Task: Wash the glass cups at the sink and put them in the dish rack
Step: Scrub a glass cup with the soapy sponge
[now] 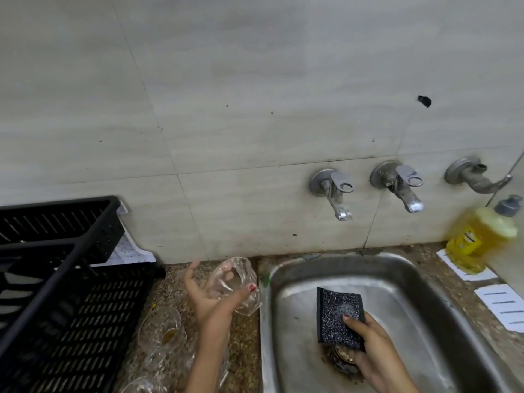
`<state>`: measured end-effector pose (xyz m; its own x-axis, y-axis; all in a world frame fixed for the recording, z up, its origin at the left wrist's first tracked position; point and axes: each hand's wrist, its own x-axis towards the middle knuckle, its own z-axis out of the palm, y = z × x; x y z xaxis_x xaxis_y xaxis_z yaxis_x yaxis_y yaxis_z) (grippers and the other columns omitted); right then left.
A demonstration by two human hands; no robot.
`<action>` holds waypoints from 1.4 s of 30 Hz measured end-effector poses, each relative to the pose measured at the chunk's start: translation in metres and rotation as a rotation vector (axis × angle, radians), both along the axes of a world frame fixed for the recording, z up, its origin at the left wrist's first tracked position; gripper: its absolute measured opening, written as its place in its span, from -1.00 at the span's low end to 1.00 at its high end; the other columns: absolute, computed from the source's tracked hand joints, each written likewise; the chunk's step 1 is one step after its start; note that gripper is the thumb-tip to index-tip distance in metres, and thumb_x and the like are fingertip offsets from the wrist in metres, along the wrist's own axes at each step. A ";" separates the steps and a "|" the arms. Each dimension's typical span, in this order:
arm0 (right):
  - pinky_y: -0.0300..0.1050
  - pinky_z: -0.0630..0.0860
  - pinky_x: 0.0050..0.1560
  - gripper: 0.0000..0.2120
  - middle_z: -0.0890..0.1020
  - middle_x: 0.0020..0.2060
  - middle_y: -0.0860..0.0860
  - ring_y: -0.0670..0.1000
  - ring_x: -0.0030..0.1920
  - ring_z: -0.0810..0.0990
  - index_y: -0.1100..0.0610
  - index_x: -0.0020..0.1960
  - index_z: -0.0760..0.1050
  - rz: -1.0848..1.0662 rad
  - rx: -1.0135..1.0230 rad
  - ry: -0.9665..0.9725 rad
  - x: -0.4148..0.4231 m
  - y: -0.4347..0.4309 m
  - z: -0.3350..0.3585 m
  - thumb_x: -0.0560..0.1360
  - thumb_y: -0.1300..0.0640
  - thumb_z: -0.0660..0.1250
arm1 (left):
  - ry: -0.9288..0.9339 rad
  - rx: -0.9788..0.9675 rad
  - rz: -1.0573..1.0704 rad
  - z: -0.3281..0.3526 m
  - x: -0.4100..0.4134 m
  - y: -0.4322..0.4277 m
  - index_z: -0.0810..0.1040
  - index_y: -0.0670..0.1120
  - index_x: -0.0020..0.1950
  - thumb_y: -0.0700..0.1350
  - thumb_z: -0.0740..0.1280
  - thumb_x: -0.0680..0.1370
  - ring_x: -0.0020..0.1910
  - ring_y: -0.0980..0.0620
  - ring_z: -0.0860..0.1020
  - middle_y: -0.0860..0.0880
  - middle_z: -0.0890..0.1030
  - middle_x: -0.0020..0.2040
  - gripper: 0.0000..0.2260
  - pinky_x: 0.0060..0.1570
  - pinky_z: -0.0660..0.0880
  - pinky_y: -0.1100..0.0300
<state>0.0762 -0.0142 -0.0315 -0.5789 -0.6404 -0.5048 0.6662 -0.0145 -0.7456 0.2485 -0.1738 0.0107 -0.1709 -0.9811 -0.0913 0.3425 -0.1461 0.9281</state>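
Glass in hand: clear faceted glass cup, tilted on its side, clamped between thumb and fingers of the left hand above the speckled stone surface, just left of the sink rim.
Scrubber: dark speckled rectangular sponge, pinched at its lower right edge by the right hand over the stainless steel sink; hands well apart.
Waiting cups: further clear glass cups stand on the surface between the sink and the black slatted plastic dish rack; one shows a yellowish residue at its bottom.
Taps: two lever taps on the tiled wall; no stream visible.
Risk, slip: the cup is held by a few fingertips only; a wet or soapy wall would probably let it slide and strike the stone or the steel rim.
Risk, collision: the left forearm passes just beside the waiting cups; a careless sweep could topple them.
Risk, soap: yellow liquid-soap bottle stands near the sink's right rim and could be knocked in.
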 end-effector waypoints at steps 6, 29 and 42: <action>-0.09 0.56 -0.46 -0.80 0.66 -0.40 0.08 0.14 -0.28 0.58 0.21 -0.03 0.49 -0.018 -0.063 -0.004 0.001 0.020 0.011 0.48 0.44 0.18 | 0.273 0.209 -0.030 0.009 -0.017 0.042 0.29 -0.21 0.37 -0.57 0.28 0.33 -0.07 0.00 0.64 -0.23 0.49 0.25 -0.35 -0.18 0.58 0.18; -0.14 0.58 -0.48 -0.81 0.61 -0.19 0.18 0.14 -0.19 0.55 0.21 -0.04 0.47 -0.121 -0.073 -0.010 -0.046 0.108 0.041 0.49 0.44 0.17 | -0.260 0.352 -0.445 -0.011 -0.087 0.130 0.66 -0.14 -0.10 0.07 0.58 -0.19 0.25 -0.26 0.45 -0.23 0.58 0.17 -0.31 0.32 0.30 -0.21; -0.03 0.47 -0.28 -0.81 0.59 -0.11 0.16 0.12 -0.12 0.55 0.19 0.00 0.47 -0.072 -0.018 -0.048 -0.110 0.114 0.025 0.51 0.42 0.19 | -0.822 -0.293 -0.393 -0.015 -0.139 0.126 0.48 -0.06 0.10 -0.12 0.55 0.18 -0.12 0.11 0.57 0.01 0.59 -0.01 -0.48 -0.34 0.45 0.42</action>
<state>-0.0336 0.0995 -0.0069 -0.5991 -0.6069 -0.5223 0.6982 -0.0766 -0.7118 0.1095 -0.0474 -0.0048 -0.4848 -0.8701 -0.0889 -0.4561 0.1648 0.8745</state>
